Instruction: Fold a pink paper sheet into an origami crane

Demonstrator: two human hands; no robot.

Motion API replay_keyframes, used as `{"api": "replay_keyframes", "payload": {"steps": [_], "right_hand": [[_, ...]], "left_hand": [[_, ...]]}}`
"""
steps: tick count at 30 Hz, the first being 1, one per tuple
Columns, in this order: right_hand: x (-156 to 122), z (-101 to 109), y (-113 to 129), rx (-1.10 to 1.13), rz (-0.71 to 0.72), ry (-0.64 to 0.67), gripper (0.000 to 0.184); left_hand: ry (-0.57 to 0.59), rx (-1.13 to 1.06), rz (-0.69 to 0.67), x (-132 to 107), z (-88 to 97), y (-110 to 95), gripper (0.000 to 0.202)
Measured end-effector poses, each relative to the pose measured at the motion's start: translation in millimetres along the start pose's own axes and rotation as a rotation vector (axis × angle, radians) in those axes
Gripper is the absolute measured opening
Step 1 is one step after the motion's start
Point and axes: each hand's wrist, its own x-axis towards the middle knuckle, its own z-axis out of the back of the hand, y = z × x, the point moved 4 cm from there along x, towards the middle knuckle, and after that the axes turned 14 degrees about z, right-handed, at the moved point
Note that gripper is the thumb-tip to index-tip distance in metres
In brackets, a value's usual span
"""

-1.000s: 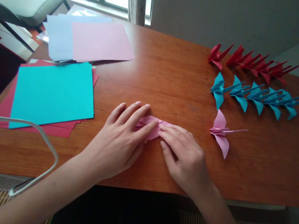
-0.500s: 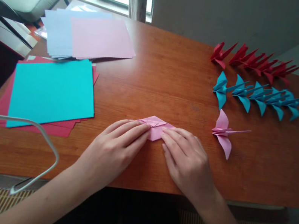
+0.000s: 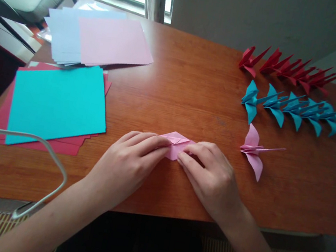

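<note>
A folded piece of pink origami paper [image 3: 174, 150] lies near the table's front edge, between my two hands. My left hand [image 3: 133, 159] presses its closed fingers on the paper's left side and covers that end. On the right side, my right hand [image 3: 208, 171] pinches the lower edge between thumb and fingers. A narrow flap crosses the paper's upper half. To the right of my right hand rests a finished pink paper crane [image 3: 254, 150], wings spread.
Behind the pink crane stand a row of blue paper cranes [image 3: 250, 100] and a row of red ones [image 3: 248, 62]. At left lie turquoise sheets [image 3: 60, 103] over red ones, with pink sheets [image 3: 114, 41] behind. A white cable [image 3: 58, 163] loops over the table's front left.
My right thumb has moved left and down along the paper's lower edge, and the right fingers are more bent. The left hand stays nearly still. The view has shifted slightly.
</note>
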Motion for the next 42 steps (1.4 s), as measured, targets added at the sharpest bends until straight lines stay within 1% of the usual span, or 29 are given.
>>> {"api": "replay_keyframes", "payload": {"steps": [6,10,13,17,23,25,28,31,35,39,42], "right_hand": [[0,-1,-3,0.04,0.009,0.008,0.012],[3,-2,-6,0.046,0.01,0.019,0.015],[4,-2,-8,0.054,0.038,0.028,0.013],[3,-1,-10,0.067,0.061,0.022,0.011],[3,-3,-11,0.075,0.081,0.041,0.016],[4,-4,-11,0.079,0.052,0.045,0.016],[6,-6,-11,0.07,-0.034,0.053,0.016],[8,-11,-10,0.067,-0.129,0.053,0.017],[10,-14,-8,0.083,-0.211,0.032,0.017],[9,-13,-7,0.167,-0.259,0.007,0.014],[7,-10,-8,0.259,-0.276,-0.02,0.01]], "left_hand": [[0.016,-0.035,0.037,5,-1.9,-1,0.014],[0.028,-0.101,0.072,6,-1.9,3,0.013],[0.048,-0.142,0.088,7,-3.2,5,0.012],[0.047,-0.167,0.105,7,-4.1,7,0.012],[0.046,-0.205,0.141,9,-2.8,8,0.014],[0.046,-0.211,0.14,9,-2.4,9,0.013],[0.039,-0.214,0.144,10,-2.3,7,0.012],[0.025,-0.186,0.184,9,-3.0,3,0.012],[-0.023,-0.107,0.25,9,-3.0,-6,0.012],[-0.028,-0.116,0.317,10,-3.2,-9,0.012],[-0.022,-0.117,0.341,11,-4.3,-8,0.013]]}}
